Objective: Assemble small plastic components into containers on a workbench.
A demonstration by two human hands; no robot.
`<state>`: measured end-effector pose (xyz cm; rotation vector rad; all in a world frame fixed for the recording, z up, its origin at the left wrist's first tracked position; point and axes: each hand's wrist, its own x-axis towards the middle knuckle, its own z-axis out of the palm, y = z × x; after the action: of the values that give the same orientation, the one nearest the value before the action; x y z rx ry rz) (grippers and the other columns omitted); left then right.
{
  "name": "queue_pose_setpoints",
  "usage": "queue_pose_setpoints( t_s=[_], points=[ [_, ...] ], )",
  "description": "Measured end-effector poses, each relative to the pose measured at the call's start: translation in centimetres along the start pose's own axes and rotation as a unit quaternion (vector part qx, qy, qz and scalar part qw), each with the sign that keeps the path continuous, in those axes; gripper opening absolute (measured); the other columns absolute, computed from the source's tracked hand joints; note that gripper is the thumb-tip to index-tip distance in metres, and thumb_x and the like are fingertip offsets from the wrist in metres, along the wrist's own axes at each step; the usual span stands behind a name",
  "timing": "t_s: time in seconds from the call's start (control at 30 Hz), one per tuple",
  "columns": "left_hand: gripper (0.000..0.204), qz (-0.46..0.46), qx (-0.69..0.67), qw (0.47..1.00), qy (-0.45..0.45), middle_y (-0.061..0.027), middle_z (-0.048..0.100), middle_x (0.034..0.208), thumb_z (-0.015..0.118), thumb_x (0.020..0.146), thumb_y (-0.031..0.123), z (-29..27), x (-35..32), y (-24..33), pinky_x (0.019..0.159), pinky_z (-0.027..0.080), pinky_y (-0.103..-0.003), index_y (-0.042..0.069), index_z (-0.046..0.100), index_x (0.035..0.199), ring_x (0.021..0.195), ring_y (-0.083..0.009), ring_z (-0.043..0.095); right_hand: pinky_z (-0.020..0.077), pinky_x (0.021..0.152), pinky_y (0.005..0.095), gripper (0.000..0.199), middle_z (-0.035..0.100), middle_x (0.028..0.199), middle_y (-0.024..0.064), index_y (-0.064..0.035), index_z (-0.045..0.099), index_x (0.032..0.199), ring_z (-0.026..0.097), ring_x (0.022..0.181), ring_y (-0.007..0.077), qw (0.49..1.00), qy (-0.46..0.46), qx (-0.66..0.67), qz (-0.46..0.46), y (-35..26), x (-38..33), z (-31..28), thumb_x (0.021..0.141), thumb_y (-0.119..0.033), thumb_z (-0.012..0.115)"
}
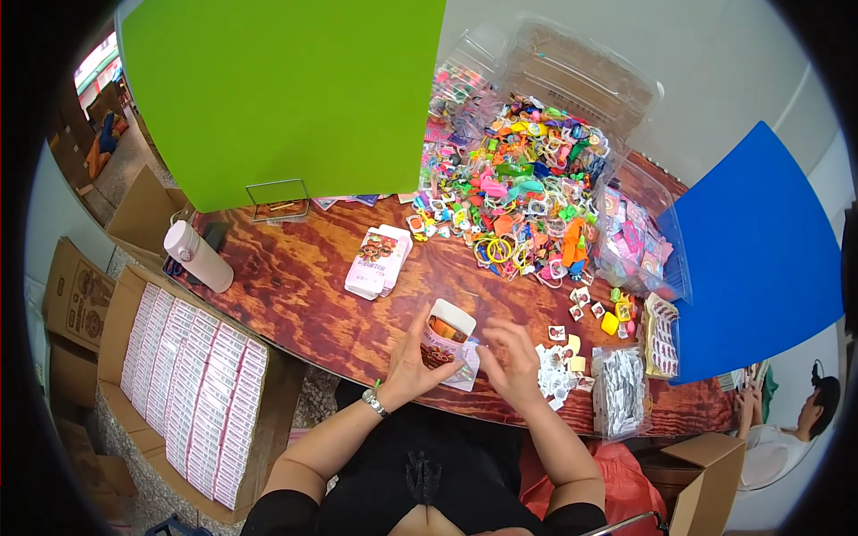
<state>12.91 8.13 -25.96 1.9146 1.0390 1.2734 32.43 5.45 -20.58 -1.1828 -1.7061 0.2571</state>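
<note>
left hand (409,362) gripping small open box (444,339) at frame centre, orange item inside; right hand (511,357) beside box, fingers loosely spread, holding nothing; carton (121,313) lower left packed with pink boxes.

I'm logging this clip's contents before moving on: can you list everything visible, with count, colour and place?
small carton: one, pink and white, flap open, at the near table edge
flat carton stack: one stack, white and pink, table middle
toy pile: one heap, many colours, far right of table
clear bins: several, behind and right of the heap
small packets: a cluster, white, right of the hands
clear bag: one, right near edge
bottle: one, pale pink, lying at table's left end
box of packed cartons: one, cardboard, on the floor at left
boards: green at back, blue at right
table: one, reddish wood
left hand: holds the small carton
right hand: touches the carton's right side
</note>
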Motion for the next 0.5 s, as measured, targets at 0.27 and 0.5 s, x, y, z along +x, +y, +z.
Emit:
queue_pose_setpoints(
  t_s=[0.27, 0.5],
  points=[
    [0.091, 0.060, 0.034, 0.997, -0.036, -0.0173, 0.055, 0.127, 0.094, 0.069, 0.023, 0.2, -1.1, -1.5, 0.090, 0.051, -0.043, 0.010, 0.038, 0.139, 0.111, -0.0312, 0.060, 0.0568, 0.075, 0.0327, 0.026, 0.068, 0.109, 0.0126, -0.0029, 0.074, 0.107, 0.069, 0.089, 0.0250, 0.995, -0.051, -0.031, -0.077, 1.0, -1.7, 1.0, 0.081, 0.001, 0.078],
    [0.085, 0.114, 0.055, 0.991, -0.048, -0.0150, 0.059, 0.117, 0.094, 0.068, 0.023, 0.2, -0.9, -1.5, 0.085, 0.052, -0.041, 0.010, 0.040, 0.133, 0.103, -0.0305, 0.062, 0.0562, 0.072, 0.0352, 0.028, 0.068, 0.107, 0.0146, -0.0031, 0.070, 0.111, 0.069, 0.083, 0.0294, 0.998, -0.031, 0.041, 0.039, -0.5, -0.7, 1.3, 0.084, 0.003, 0.074]
  ],
)
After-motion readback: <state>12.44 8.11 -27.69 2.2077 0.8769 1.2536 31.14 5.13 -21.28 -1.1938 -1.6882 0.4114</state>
